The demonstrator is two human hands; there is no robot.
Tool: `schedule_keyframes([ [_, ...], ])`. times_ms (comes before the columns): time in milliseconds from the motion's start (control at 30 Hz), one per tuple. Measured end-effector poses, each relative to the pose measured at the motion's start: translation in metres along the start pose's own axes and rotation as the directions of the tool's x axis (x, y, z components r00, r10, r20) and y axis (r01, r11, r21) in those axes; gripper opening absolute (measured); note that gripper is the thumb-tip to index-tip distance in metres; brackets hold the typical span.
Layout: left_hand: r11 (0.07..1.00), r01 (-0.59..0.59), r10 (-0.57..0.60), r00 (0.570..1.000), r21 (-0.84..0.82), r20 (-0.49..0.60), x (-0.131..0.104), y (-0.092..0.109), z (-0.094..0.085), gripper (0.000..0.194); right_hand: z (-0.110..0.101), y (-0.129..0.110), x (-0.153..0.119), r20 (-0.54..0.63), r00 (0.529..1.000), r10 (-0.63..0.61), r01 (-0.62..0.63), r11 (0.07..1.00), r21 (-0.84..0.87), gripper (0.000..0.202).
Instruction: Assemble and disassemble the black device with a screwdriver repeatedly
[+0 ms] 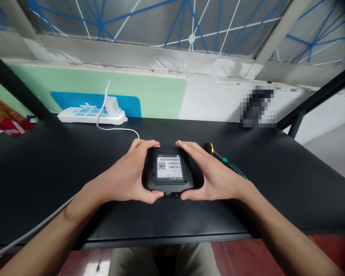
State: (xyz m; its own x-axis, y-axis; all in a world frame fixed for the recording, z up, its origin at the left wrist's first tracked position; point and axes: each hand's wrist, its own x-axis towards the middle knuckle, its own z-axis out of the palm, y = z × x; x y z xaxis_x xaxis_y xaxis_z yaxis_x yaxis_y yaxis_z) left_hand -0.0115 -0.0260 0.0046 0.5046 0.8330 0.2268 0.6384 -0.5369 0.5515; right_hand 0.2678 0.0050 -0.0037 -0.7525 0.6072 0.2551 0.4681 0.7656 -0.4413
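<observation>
A flat black electronic box [170,188] with a white printed label [169,167] facing up is between my two hands, over the middle of the black table. My left hand [132,172] is closed around its left side, thumb at the near edge and fingers at the far edge. On the other side my right hand [209,172] grips in the same way, its thumb by the near right corner. Small sockets show on the near edge between the thumbs. Behind my right hand lie a tool with a black and yellow handle [209,147] and a green-handled tool [234,168], partly hidden.
A white power strip [92,115] with a plugged-in white adapter [112,106] stands against the wall. Its white cable [117,129] runs behind my left arm. A red and orange package [10,119] is at far left. Dark frame posts [17,84] rise at both sides.
</observation>
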Motion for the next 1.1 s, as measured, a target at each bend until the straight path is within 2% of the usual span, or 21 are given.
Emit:
schedule_keyframes([
  [100, 1.000, -0.001, 0.001, 1.000, 0.005, 0.002, 0.002, 0.002, 0.003, 0.097, 0.001, -0.001, 0.002, 0.005, 1.000, 0.003, -0.003, 1.000, -0.015, 0.121],
  [200, 1.000, -0.008, 0.008, 1.000, 0.001, 0.005, 0.002, 0.002, 0.006, 0.100, -0.001, 0.001, 0.003, -0.041, 0.999, -0.011, 0.010, 1.000, -0.005, 0.120],
  [367, 0.997, -0.044, 0.038, 0.996, -0.068, -0.085, -0.002, -0.006, 0.010, 0.106, -0.010, 0.010, 0.000, -0.130, 0.991, 0.012, -0.008, 1.000, 0.028, 0.116],
  [500, 0.997, 0.028, -0.025, 0.999, -0.070, 0.041, -0.005, -0.011, 0.010, 0.122, -0.016, 0.020, -0.003, -0.162, 0.986, 0.035, -0.031, 0.999, 0.032, 0.115],
  [633, 0.999, 0.043, -0.042, 0.980, -0.002, 0.194, -0.003, -0.009, 0.012, 0.134, -0.018, 0.025, -0.003, -0.174, 0.983, 0.049, -0.046, 0.999, 0.024, 0.115],
  [700, 0.999, 0.039, -0.040, 0.974, 0.009, 0.225, -0.002, -0.007, 0.014, 0.132, -0.019, 0.027, -0.003, -0.174, 0.984, 0.050, -0.048, 0.999, 0.019, 0.114],
  [867, 1.000, 0.005, -0.008, 0.980, 0.015, 0.197, -0.003, -0.004, 0.013, 0.117, -0.018, 0.030, -0.004, -0.180, 0.983, 0.047, -0.046, 0.999, 0.011, 0.113],
  [1000, 0.999, -0.002, -0.009, 0.979, 0.053, 0.206, -0.008, -0.007, 0.001, 0.110, -0.017, 0.033, -0.004, -0.188, 0.980, 0.058, -0.056, 0.998, 0.018, 0.113],
  [1100, 0.994, 0.046, -0.069, 0.968, 0.099, 0.241, -0.014, -0.016, -0.012, 0.110, -0.016, 0.037, -0.005, -0.193, 0.979, 0.057, -0.054, 0.998, 0.019, 0.113],
])
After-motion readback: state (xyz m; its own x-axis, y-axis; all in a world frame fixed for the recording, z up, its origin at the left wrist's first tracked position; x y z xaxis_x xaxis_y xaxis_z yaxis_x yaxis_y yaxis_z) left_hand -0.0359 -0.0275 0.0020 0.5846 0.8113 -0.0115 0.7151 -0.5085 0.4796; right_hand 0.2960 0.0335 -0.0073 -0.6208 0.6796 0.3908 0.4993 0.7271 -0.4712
